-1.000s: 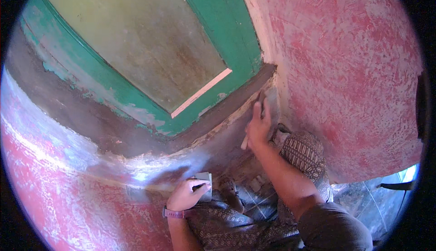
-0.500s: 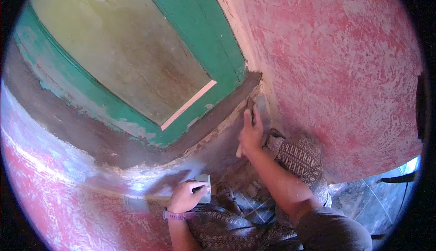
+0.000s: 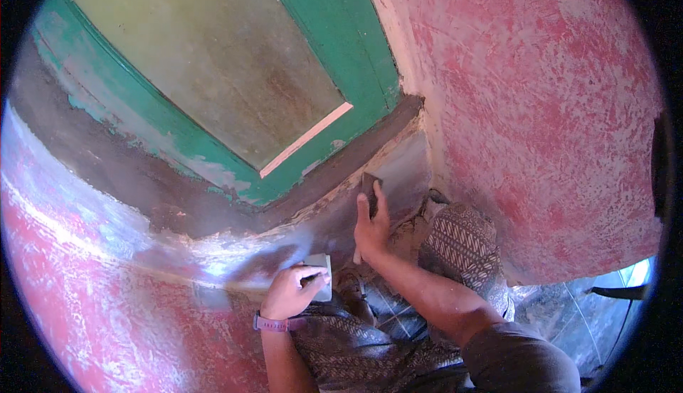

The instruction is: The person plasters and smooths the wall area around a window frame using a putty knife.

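Head view: the left hand [image 3: 286, 292], lower centre of frame, pinches a plate [image 3: 318, 260]: flat, pale grey, straight-edged. The right hand [image 3: 371, 233], just right of centre, is closed round a scraper [image 3: 369, 182], two digits laid along its dark blade, pale handle end protruding below. Whether the blade touches the wall [image 3: 331, 226], smeared grey there below the green frame [image 3: 299, 160], cannot be told.

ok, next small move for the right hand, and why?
I'd probably draw the dark-bladed tool along the grey wall strip below the brown ledge: the right hand grips it with the blade up by that strip, though contact is hard to confirm, and the strip looks patchy. The left hand holds a pale flat plate off to the left.
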Demonstrator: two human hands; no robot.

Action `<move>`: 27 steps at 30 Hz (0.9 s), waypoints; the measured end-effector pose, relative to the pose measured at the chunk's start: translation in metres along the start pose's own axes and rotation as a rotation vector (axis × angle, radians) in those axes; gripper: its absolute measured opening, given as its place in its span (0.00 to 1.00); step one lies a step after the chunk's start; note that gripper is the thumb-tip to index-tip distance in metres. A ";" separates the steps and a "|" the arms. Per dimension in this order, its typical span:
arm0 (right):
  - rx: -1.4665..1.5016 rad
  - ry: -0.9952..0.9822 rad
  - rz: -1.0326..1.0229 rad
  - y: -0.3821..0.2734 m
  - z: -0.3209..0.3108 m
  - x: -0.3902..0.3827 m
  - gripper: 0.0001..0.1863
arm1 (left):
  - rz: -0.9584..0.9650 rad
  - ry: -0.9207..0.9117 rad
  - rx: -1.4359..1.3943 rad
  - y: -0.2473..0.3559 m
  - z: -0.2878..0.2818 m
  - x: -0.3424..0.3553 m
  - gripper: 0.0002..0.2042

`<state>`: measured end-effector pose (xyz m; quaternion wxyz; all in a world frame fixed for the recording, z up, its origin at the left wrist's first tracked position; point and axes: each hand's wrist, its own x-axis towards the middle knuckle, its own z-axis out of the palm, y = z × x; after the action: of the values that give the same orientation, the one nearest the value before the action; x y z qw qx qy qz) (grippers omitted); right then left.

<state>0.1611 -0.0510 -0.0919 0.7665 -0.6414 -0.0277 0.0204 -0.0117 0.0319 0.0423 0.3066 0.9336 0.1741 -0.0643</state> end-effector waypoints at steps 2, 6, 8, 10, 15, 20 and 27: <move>0.115 0.096 0.003 -0.011 0.005 0.025 0.34 | 0.013 0.082 -0.010 -0.002 0.002 -0.001 0.16; 0.152 0.116 -0.002 0.000 0.013 0.009 0.36 | 0.095 0.219 -0.050 0.005 0.002 -0.007 0.14; 0.122 0.081 -0.018 0.016 0.022 0.003 0.36 | 0.116 0.276 -0.102 0.007 -0.001 -0.008 0.13; -0.088 0.189 -0.231 0.026 0.027 0.001 0.35 | 0.120 0.319 -0.100 0.008 -0.001 -0.007 0.13; 0.183 0.117 0.081 -0.004 0.017 0.011 0.34 | 0.096 0.380 -0.112 -0.010 0.000 -0.019 0.12; 0.139 0.133 -0.052 -0.004 0.013 0.014 0.35 | 0.064 0.386 -0.084 -0.019 -0.005 -0.020 0.12; 0.043 0.026 -0.017 -0.009 0.015 -0.004 0.33 | 0.071 0.336 -0.076 -0.020 -0.003 -0.022 0.12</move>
<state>0.1561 -0.0378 -0.0805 0.7807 -0.6245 -0.0227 0.0063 -0.0395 0.0426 0.0387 0.3103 0.9245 0.1923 0.1100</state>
